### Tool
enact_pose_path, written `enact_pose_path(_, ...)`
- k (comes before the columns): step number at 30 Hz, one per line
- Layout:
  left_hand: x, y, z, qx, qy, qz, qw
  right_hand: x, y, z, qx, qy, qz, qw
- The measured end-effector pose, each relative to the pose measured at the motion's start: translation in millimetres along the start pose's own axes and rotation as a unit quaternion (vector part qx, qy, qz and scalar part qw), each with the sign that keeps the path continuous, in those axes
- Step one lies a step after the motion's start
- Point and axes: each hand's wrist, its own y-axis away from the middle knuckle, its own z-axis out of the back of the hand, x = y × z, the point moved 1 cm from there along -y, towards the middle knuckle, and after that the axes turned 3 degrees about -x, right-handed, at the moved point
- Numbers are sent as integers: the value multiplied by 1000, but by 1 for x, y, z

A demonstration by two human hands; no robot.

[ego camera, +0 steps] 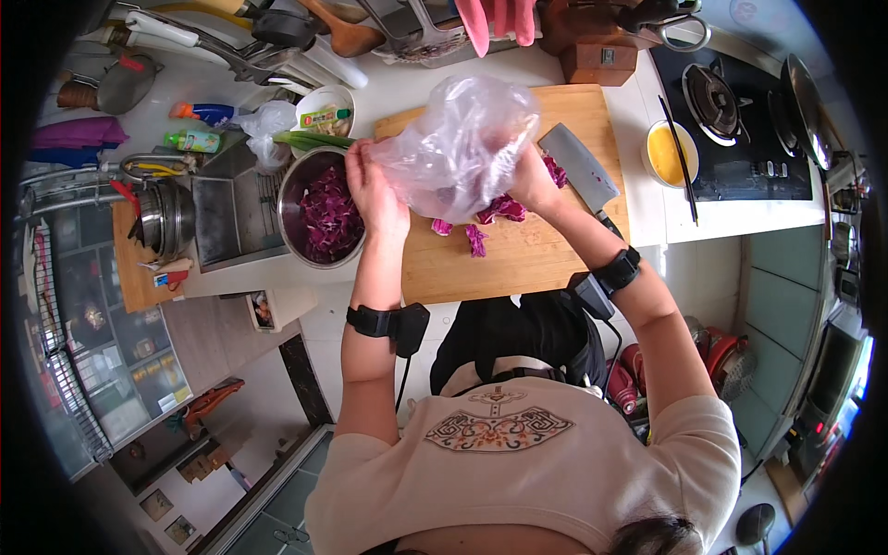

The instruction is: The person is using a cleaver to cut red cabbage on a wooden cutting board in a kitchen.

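Observation:
A clear plastic bag (pixel 458 152) is spread between both hands above the wooden cutting board (pixel 499 263). At its left edge my left hand (pixel 374 194) grips the plastic, beside a metal bowl of cut purple cabbage (pixel 329 215). My right hand (pixel 531 173) is at the bag's right side, its fingers partly hidden behind or inside the plastic; whether they close on it is unclear. Purple cabbage pieces (pixel 477 240) lie on the board below the bag. A cleaver (pixel 579 163) rests at the board's right side, its blade towards the back.
Right of the board stand a bowl of beaten egg (pixel 669 152) with chopsticks (pixel 676 149) across it and a gas hob (pixel 735 132). A sink (pixel 232 208) is on the left. Green onion (pixel 312 140) lies behind the metal bowl; a wooden knife block (pixel 600 59) stands behind the board.

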Motion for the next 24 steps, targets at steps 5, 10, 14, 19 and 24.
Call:
enact_pose_path(5, 6, -33, 43, 36, 207, 109, 971, 20, 10, 14, -18, 30, -5, 999)
enact_pose_path(10, -8, -31, 34, -6, 206, 92, 974, 14, 17, 38, 69, 187, 4, 980)
enact_pose_path(14, -4, -34, 43, 30, 234, 101, 967, 7, 18, 45, 108, 300, 110, 942)
enact_pose_path(19, -7, -21, 20, 157, 328, 165, 917, 51, 11, 30, 82, 99, 109, 986)
enact_pose_path(24, -2, 1, -17, 158, 304, 152, 927, 43, -3, -2, 70, -71, 29, 995)
